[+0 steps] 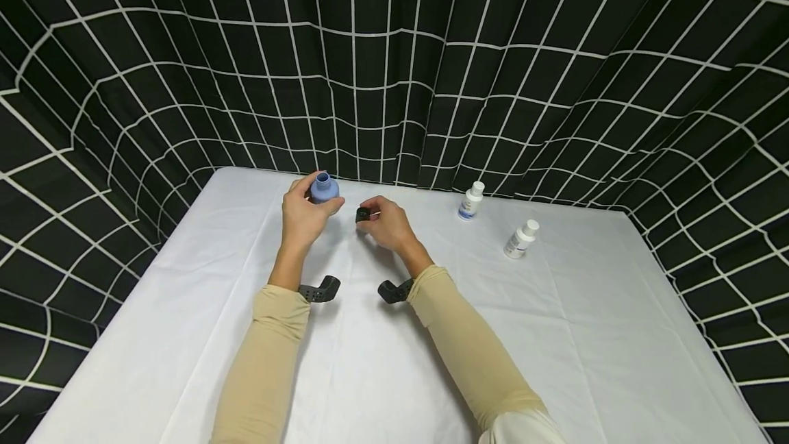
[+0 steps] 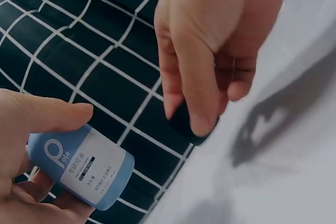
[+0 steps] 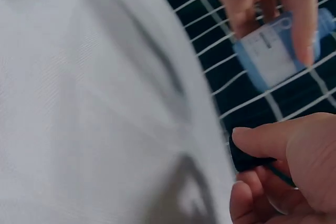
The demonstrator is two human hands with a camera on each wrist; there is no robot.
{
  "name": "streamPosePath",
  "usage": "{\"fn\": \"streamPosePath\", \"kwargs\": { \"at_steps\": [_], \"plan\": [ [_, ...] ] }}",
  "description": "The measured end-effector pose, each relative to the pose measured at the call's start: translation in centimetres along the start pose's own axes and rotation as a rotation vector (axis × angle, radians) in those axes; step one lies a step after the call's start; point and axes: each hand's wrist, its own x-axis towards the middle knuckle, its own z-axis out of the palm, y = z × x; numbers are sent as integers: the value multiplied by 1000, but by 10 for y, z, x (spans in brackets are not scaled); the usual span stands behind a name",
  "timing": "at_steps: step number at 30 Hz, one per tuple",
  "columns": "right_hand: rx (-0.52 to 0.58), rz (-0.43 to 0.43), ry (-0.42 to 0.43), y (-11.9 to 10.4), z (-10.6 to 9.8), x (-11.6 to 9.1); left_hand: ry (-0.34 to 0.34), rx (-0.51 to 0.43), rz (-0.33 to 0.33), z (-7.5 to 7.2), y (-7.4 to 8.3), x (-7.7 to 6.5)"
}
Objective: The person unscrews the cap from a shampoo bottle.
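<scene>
My left hand [image 1: 301, 216] grips a small blue bottle [image 1: 324, 190] near the back of the table, its bare neck facing up. In the left wrist view, the blue bottle [image 2: 97, 169] shows a white label with dark print, and the thumb lies along its shoulder. A short way to the right, my right hand [image 1: 390, 225] pinches a black cap [image 1: 362, 214] between thumb and fingers. The right wrist view shows the black cap [image 3: 245, 156] apart from the bottle. The cap's inside cannot be made out.
Two white bottles with white caps stand to the right: one farther back [image 1: 470, 201], another nearer [image 1: 521, 240]. A white cloth covers the table [image 1: 382, 375]. Behind and around it hangs a black curtain [image 1: 382, 60] with a white grid. Dark camera mounts sit on both wrists.
</scene>
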Motion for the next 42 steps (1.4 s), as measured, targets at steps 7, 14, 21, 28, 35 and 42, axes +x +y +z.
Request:
{"fn": "streamPosePath", "kwargs": {
  "at_steps": [7, 14, 21, 28, 35, 42],
  "plan": [
    [-72, 26, 12, 6, 19, 11, 10, 86, -125, -5, -14, 4],
    [-45, 25, -5, 0, 26, 13, 27, 141, -207, -9, -25, 7],
    [-90, 42, -48, -1, 31, 12, 19, 140, -251, -8, -34, 8],
    [-108, 62, -45, 1, 34, 11, 8, 145, -269, -8, -40, 8],
    [-123, 63, -49, 2, 35, 11, -17, 126, -249, -10, -45, 8],
    [-111, 64, -47, 3, 37, 10, -43, 98, -252, -12, -46, 9]
  ]
}}
